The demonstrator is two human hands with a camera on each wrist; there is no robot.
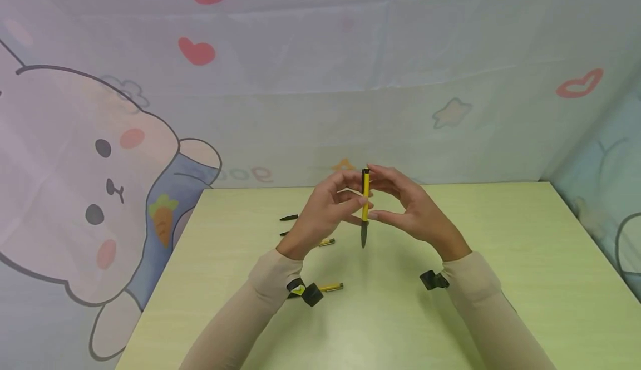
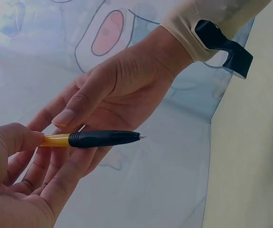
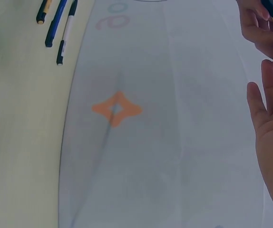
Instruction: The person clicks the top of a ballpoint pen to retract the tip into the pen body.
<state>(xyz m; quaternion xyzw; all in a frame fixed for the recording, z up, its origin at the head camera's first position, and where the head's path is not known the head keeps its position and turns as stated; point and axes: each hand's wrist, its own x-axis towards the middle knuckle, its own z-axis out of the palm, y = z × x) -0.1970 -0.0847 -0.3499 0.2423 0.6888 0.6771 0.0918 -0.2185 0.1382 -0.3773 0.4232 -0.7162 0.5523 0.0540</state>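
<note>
A yellow and black ballpoint pen [image 1: 365, 192] stands upright above the table, its black tapered end down. My left hand [image 1: 328, 206] pinches it around the middle, with the thumb on its yellow barrel. In the left wrist view the pen's metal point [image 2: 142, 137] shows, out of the black grip section. From the other side my right hand [image 1: 413, 208] reaches up to it, index fingertip at the pen's top end and thumb stretched out close beside the barrel. The right wrist view catches the right hand's extended fingers [image 3: 272, 90] just below the left hand [image 3: 258, 31].
Several pens lie on the pale table [image 1: 501, 303], partly hidden under my left forearm. One yellow pen [image 1: 331, 287] is nearer me. A blue pen [image 3: 55, 21] and a white pen [image 3: 69, 31] show in the right wrist view. A printed cloth [image 1: 320, 108] hangs behind.
</note>
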